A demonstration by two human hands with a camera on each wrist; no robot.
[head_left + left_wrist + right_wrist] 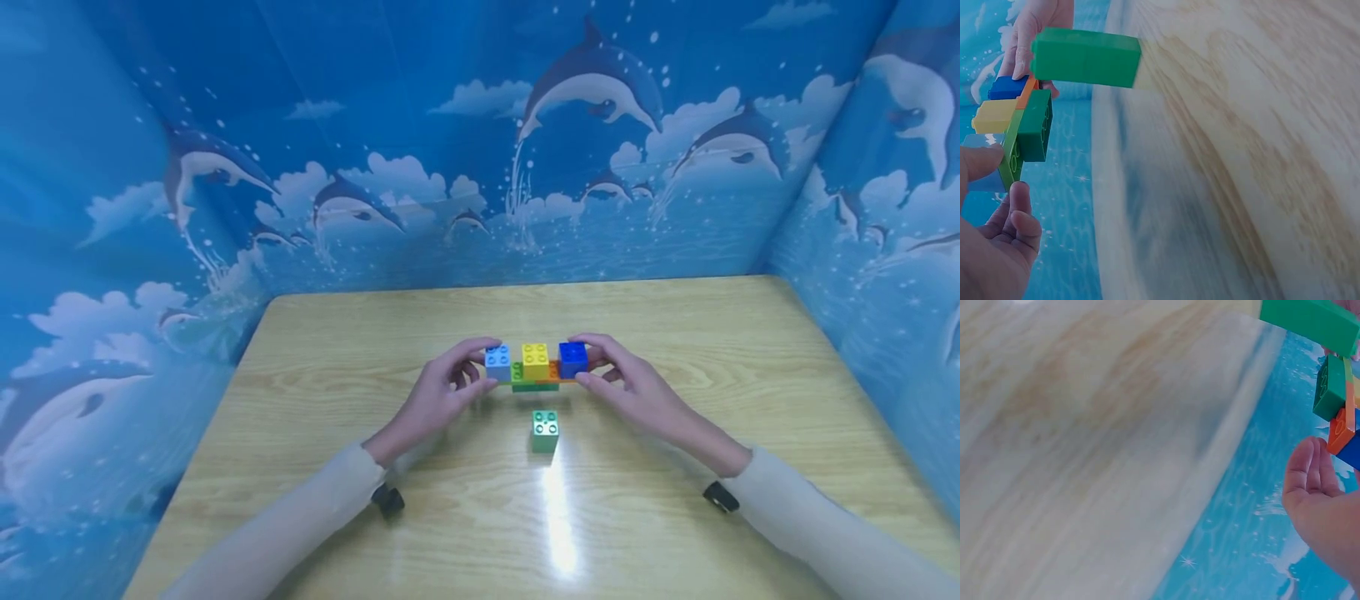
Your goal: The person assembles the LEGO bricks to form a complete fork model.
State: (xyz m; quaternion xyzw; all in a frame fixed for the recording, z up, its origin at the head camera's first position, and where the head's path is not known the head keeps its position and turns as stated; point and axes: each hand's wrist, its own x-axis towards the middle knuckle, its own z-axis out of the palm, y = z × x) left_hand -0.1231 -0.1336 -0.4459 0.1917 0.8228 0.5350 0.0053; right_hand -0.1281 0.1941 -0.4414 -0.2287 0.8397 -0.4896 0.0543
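A row of toy building bricks spans the space between my hands in the head view. On top are a light blue brick [497,364], a yellow brick [536,362] and a dark blue brick [573,359]. They sit on a lime green plate [1012,150] and an orange plate [1342,428], with a green brick [1036,127] joined underneath. My left hand [441,390] pinches the light blue end; my right hand [636,385] grips the dark blue end. Whether the lower green brick touches the table cannot be told.
A separate, tall green brick [545,432] stands on the wooden table [300,433], nearer to me than the row. Blue cloth [420,217] printed with dolphins hangs behind the table and at both sides. Each sleeve has a dark wrist device below it.
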